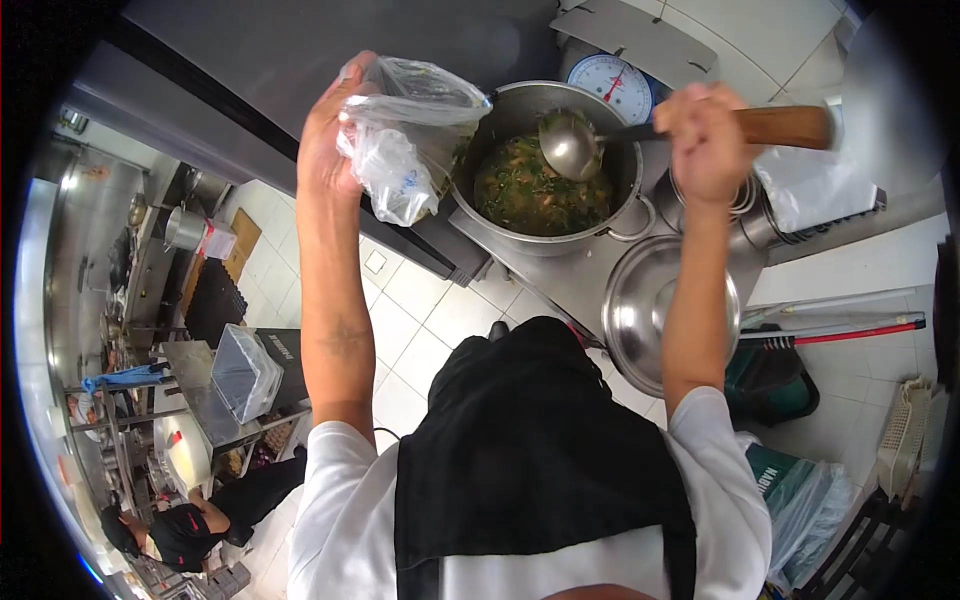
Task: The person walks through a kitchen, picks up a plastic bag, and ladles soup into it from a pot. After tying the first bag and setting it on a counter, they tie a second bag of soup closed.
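Note:
My left hand (335, 140) grips a clear plastic bag (400, 150) by its upper edge, at the left rim of a large metal pot (625, 205). Inside the pot is a soupy stew (530, 190) with green leaves. My right hand (705, 140) is wrapped round the wooden handle of a ladle (570, 145). The ladle's metal bowl hangs over the stew, near the middle of the pot's opening. What the bag holds is hard to make out.
Behind the pot stands a dial scale (610, 85). A round metal lid (655, 310) lies to the pot's right, beneath my right forearm. A dark steel appliance (330, 50) borders the pot at left. Another person (185, 530) is at lower left.

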`<action>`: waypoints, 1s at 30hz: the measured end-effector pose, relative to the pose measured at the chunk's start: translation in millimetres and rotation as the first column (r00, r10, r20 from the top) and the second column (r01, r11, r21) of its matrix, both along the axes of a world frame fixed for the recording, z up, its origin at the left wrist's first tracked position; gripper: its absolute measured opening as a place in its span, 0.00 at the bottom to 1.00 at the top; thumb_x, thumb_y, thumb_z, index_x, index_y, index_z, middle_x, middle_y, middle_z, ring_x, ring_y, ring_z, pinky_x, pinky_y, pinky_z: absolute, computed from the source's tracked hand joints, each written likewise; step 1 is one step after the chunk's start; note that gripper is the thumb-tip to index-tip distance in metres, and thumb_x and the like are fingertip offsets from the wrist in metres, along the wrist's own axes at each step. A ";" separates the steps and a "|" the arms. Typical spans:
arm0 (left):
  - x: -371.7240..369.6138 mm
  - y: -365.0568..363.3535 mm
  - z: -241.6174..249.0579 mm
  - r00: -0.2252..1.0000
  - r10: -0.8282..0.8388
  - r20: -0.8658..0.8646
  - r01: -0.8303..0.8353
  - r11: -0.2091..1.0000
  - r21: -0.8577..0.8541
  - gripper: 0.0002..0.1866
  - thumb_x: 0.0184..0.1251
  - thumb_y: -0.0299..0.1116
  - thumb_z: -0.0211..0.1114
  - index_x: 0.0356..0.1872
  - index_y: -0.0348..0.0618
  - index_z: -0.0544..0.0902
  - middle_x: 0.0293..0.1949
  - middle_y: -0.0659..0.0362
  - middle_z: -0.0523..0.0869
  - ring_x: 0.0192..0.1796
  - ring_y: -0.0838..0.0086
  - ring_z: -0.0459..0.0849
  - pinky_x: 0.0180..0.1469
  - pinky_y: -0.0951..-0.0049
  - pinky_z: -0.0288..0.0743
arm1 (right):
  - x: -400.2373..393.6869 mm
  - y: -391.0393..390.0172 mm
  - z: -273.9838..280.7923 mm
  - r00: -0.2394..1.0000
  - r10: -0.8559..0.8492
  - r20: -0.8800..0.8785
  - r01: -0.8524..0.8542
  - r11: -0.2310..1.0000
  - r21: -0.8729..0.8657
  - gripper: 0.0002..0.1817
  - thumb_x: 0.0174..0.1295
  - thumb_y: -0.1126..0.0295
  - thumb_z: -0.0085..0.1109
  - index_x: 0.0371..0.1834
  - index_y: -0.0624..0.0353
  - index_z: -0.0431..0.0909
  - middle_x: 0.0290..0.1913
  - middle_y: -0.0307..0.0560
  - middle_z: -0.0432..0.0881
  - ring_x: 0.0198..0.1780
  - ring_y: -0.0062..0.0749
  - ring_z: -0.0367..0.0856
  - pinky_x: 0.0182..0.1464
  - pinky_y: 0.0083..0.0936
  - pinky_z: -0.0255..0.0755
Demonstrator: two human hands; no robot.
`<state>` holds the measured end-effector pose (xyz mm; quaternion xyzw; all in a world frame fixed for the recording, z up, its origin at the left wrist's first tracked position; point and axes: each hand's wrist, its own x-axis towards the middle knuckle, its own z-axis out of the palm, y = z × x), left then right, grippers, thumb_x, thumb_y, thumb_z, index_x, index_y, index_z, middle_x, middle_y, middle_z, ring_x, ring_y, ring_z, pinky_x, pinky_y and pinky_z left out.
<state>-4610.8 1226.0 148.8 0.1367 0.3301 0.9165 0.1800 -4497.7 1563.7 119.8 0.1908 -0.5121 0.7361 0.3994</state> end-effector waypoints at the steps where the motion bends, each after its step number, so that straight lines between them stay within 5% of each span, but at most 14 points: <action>1: 1.9 2.7 -4.9 1.000 0.008 0.001 -0.008 1.000 -0.004 0.22 0.77 0.29 0.60 0.67 0.30 0.69 0.18 0.66 0.72 0.16 0.84 0.70 0.20 0.81 0.69 | -3.9 -9.8 -14.8 0.999 0.028 0.042 -0.030 0.999 0.042 0.17 0.66 0.75 0.56 0.17 0.58 0.70 0.16 0.38 0.67 0.19 0.24 0.65 0.27 0.27 0.68; 3: 6.1 3.4 -14.9 0.999 0.021 -0.025 -0.022 0.999 -0.034 0.24 0.78 0.29 0.58 0.70 0.32 0.67 0.17 0.68 0.70 0.16 0.85 0.68 0.18 0.81 0.66 | -10.3 -25.5 -31.2 0.994 0.056 0.091 -0.063 0.995 0.075 0.16 0.65 0.77 0.59 0.18 0.59 0.71 0.16 0.38 0.69 0.18 0.22 0.65 0.25 0.26 0.66; 5: 14.9 -1.1 -18.6 0.998 -0.023 -0.055 0.023 1.000 -0.013 0.25 0.79 0.29 0.56 0.72 0.31 0.63 0.17 0.68 0.70 0.16 0.86 0.69 0.18 0.81 0.66 | -13.0 -34.8 -41.9 0.996 0.014 0.087 -0.047 0.920 0.388 0.16 0.62 0.77 0.63 0.17 0.60 0.71 0.16 0.40 0.69 0.18 0.21 0.63 0.24 0.26 0.61; 6: 20.0 -3.9 -20.9 0.994 -0.065 -0.092 0.066 0.998 0.014 0.27 0.80 0.28 0.54 0.75 0.31 0.60 0.17 0.68 0.69 0.17 0.87 0.69 0.19 0.82 0.66 | -13.7 -37.0 -47.0 0.995 0.010 0.098 -0.047 0.922 0.385 0.16 0.62 0.77 0.63 0.17 0.60 0.71 0.16 0.40 0.69 0.18 0.21 0.63 0.24 0.26 0.61; 8: 22.0 -15.0 -30.3 0.993 -0.067 -0.099 0.068 0.998 0.004 0.27 0.80 0.27 0.53 0.75 0.31 0.60 0.17 0.69 0.67 0.17 0.88 0.68 0.19 0.82 0.64 | -20.2 -40.8 -54.7 0.998 -0.057 0.009 0.037 0.755 0.655 0.18 0.60 0.77 0.65 0.16 0.61 0.68 0.16 0.43 0.65 0.18 0.22 0.62 0.23 0.27 0.57; 10: 20.3 -26.4 -39.7 0.993 0.021 -0.118 -0.020 1.000 0.007 0.26 0.81 0.28 0.51 0.75 0.31 0.60 0.17 0.69 0.66 0.16 0.88 0.66 0.19 0.82 0.62 | -20.5 -38.8 -68.9 0.996 -0.077 0.048 0.023 0.727 0.686 0.18 0.58 0.78 0.65 0.16 0.62 0.66 0.16 0.45 0.63 0.18 0.23 0.61 0.23 0.28 0.55; 14: 37.3 -41.0 -40.4 0.991 0.021 -0.132 -0.001 0.989 0.149 0.25 0.83 0.30 0.47 0.76 0.31 0.60 0.17 0.68 0.67 0.18 0.86 0.65 0.20 0.80 0.62 | -11.4 -30.4 -90.3 0.985 -0.088 0.149 0.007 0.882 0.472 0.14 0.59 0.79 0.58 0.17 0.63 0.68 0.15 0.41 0.65 0.18 0.23 0.65 0.24 0.26 0.60; 16: 39.8 -44.9 -44.5 0.994 0.030 -0.109 -0.011 0.986 0.165 0.26 0.83 0.30 0.48 0.76 0.31 0.60 0.17 0.68 0.68 0.18 0.85 0.65 0.21 0.80 0.62 | -10.3 -26.5 -98.0 0.986 -0.007 0.169 0.000 0.999 0.042 0.14 0.60 0.77 0.55 0.17 0.61 0.66 0.14 0.38 0.63 0.18 0.24 0.65 0.28 0.27 0.65; 18: 40.8 -44.6 -46.9 0.994 0.016 -0.111 0.001 0.989 0.151 0.26 0.83 0.30 0.49 0.76 0.31 0.60 0.17 0.68 0.68 0.18 0.85 0.66 0.21 0.80 0.62 | -11.1 -15.6 -100.4 0.977 -0.001 0.215 0.017 0.997 -0.073 0.15 0.60 0.77 0.54 0.16 0.58 0.64 0.14 0.38 0.62 0.17 0.25 0.63 0.29 0.29 0.67; 20: 39.2 -46.2 -53.3 0.995 0.009 -0.096 0.007 0.986 0.165 0.26 0.82 0.30 0.49 0.76 0.31 0.59 0.17 0.68 0.69 0.18 0.85 0.66 0.21 0.80 0.63 | -12.4 -14.0 -100.0 0.967 0.004 0.254 0.043 0.983 -0.180 0.16 0.60 0.76 0.53 0.16 0.56 0.62 0.14 0.39 0.60 0.16 0.25 0.61 0.30 0.31 0.69; 23: 37.4 -52.7 -58.3 0.997 -0.009 -0.080 0.022 0.986 0.165 0.27 0.82 0.29 0.51 0.76 0.31 0.58 0.17 0.67 0.69 0.18 0.85 0.67 0.20 0.79 0.63 | -16.8 -27.9 -99.6 0.903 -0.186 0.386 0.345 0.850 -0.398 0.17 0.58 0.76 0.53 0.15 0.52 0.58 0.13 0.39 0.59 0.14 0.26 0.56 0.29 0.33 0.69; 30: 36.6 -60.8 -49.3 1.000 -0.008 -0.028 0.010 0.996 0.090 0.26 0.82 0.33 0.53 0.74 0.35 0.62 0.15 0.68 0.66 0.13 0.85 0.63 0.16 0.80 0.61 | -27.8 -29.1 -124.6 0.867 -0.110 0.486 0.434 0.646 -0.628 0.18 0.57 0.73 0.56 0.15 0.51 0.58 0.14 0.37 0.56 0.15 0.27 0.52 0.30 0.34 0.68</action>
